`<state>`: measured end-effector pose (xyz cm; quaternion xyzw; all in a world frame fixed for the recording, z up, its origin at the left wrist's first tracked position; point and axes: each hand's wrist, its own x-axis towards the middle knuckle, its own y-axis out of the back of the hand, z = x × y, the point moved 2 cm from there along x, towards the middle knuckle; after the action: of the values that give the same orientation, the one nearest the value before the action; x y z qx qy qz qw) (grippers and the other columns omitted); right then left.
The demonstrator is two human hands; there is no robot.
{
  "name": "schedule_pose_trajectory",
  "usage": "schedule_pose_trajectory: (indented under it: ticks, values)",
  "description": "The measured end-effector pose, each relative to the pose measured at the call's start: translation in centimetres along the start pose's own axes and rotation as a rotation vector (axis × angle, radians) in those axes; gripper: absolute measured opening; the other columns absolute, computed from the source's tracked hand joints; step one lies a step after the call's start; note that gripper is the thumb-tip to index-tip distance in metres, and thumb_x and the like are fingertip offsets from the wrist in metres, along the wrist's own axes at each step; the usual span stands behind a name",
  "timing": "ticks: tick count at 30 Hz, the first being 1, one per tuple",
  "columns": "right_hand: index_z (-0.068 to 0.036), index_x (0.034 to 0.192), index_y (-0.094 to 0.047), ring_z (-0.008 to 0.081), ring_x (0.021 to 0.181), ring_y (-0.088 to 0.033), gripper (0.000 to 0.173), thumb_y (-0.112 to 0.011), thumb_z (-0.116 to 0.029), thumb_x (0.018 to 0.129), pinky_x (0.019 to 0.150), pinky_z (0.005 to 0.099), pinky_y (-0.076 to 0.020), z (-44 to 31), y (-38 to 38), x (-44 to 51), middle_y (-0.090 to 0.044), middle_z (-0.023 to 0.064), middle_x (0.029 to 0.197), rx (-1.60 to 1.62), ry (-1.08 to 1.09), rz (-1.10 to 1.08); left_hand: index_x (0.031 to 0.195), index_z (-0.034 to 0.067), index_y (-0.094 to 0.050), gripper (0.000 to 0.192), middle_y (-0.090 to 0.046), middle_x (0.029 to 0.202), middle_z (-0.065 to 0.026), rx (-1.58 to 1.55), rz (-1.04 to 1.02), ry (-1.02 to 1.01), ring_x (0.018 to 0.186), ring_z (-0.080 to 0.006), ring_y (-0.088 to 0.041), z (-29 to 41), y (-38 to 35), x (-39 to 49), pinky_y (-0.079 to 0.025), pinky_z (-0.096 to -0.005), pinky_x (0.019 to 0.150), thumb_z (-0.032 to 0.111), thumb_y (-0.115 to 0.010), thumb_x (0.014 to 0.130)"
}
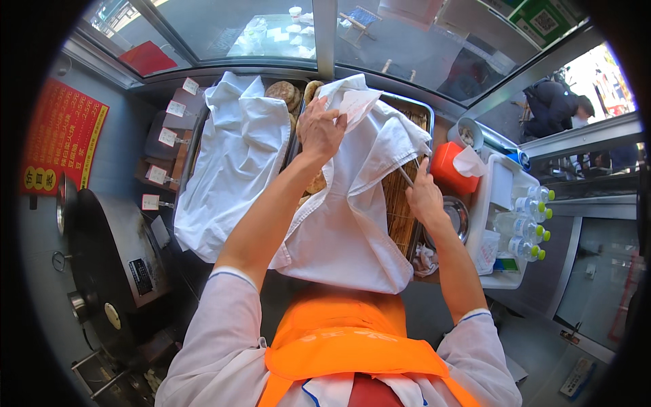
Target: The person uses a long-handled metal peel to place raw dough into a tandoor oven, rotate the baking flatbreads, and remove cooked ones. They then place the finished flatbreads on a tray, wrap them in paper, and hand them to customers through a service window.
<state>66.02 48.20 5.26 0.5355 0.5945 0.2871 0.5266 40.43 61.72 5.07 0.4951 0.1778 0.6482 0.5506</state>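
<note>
My left hand (321,127) is at the top of the right tray, holding a small printed paper bag (358,106) between its fingers, over the edge of a white cloth (351,219). Round flatbreads (315,183) show from under that cloth. In my right hand (425,196) are metal tongs (406,176), their far end hidden by the cloth's raised corner. The tray (432,114) has a slatted mat (399,208) in it. A second white cloth (239,168) covers most of the left tray, with more flatbreads (280,91) at its upper right.
Right of the trays stand a red tissue box (450,165), a bowl (465,133), a steel dish (456,219) and a white bin (508,279) with several bottles (529,226). Price tags (167,136) line the left side, above a dark appliance (109,244). Windows run behind; a person (554,107) bends outside.
</note>
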Motion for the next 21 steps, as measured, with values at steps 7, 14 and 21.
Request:
schedule_pose_trajectory:
  ticks: [7,14,21]
  values:
    - [0.008,0.142,-0.042,0.0387,0.094,-0.066,0.071,-0.07,-0.029,0.089,0.087,0.0443,-0.0516,7.2,4.7,-10.8,-0.066,0.0245,0.097,0.223,-0.037,-0.042,0.095,0.009,-0.077,0.032,-0.068,0.113,-0.0219,0.17,-0.279,0.021,0.112,-0.0349,-0.061,-2.6,-6.2,8.2,-0.044,-0.0444,0.098,0.036,-0.061,0.09]
    - [-0.005,0.122,-0.056,0.005,0.067,-0.057,0.03,-0.063,-0.024,0.099,0.056,0.019,-0.0427,10.3,5.4,-10.6,-0.06,0.0008,0.082,1.286,-0.27,-0.087,0.071,-0.003,-0.062,0.03,-0.05,0.058,-0.0097,-0.65,-0.662,0.19,0.057,-0.0125,-0.052,0.6,0.0,1.1,-0.041,-0.0341,0.053,0.021,-0.065,0.09]
    - [-0.001,0.122,-0.054,0.0246,0.071,-0.064,0.036,-0.066,-0.023,0.095,0.064,0.0363,-0.0495,5.1,5.8,-2.2,-0.064,0.0128,0.082,0.653,0.112,0.098,0.063,-0.004,-0.048,0.038,-0.039,0.053,-0.0102,-0.462,-1.198,0.274,0.053,-0.0135,-0.036,0.3,12.4,-11.1,-0.033,-0.0373,0.05,0.023,-0.067,0.081]
